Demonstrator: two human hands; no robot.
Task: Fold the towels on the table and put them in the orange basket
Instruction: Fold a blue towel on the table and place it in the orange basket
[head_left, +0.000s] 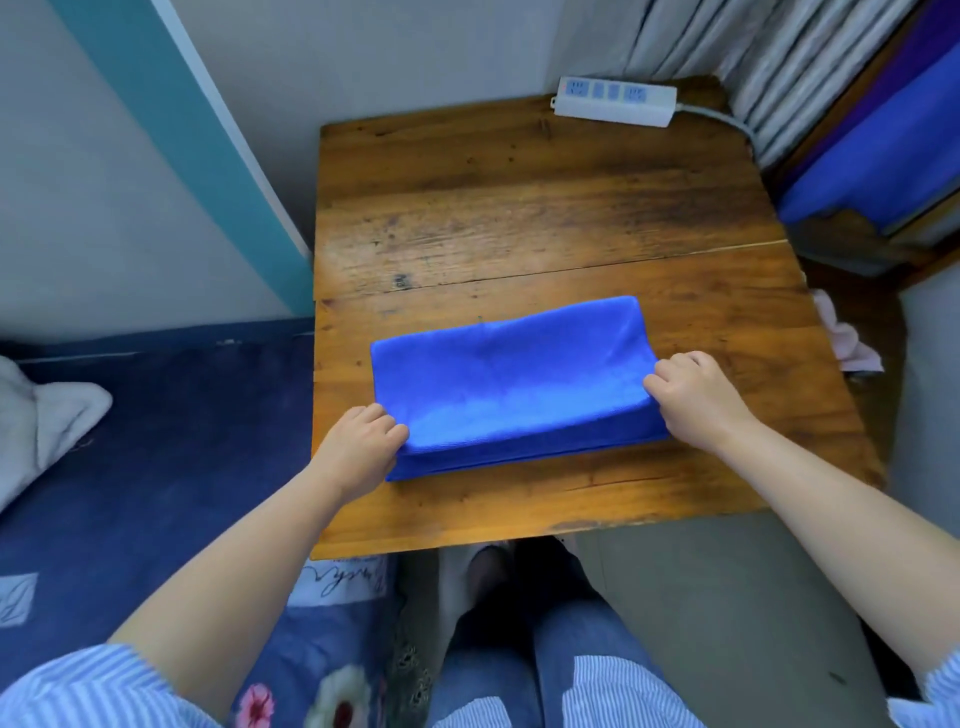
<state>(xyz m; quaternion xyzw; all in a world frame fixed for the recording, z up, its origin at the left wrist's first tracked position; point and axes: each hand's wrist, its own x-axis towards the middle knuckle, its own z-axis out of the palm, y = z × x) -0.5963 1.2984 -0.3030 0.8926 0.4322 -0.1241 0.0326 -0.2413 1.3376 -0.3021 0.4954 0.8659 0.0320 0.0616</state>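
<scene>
Worn wooden planks made up the table (519, 208), which filled the centre of the frame and stood against a pale wall with a teal stripe at the upper left. On its near half lay the blue towel (509, 384), folded into a long band running left to right, its upper layer raised and curving over the layers beneath. The left hand (363, 447) pinched the towel's lower-left corner, fingers curled over the edge. The right hand (693, 397) gripped the right end of the same upper layer, knuckles bent around the cloth. At the table's far edge, toward the upper right, a white power strip (615, 101) lay with its cable trailing off to the right. More blue fabric (878, 166) showed at the right edge of the frame, beside a pale curtain. A dark blue bedcover (156, 415) filled the lower left, with a white cloth (47, 421) lying on it.
</scene>
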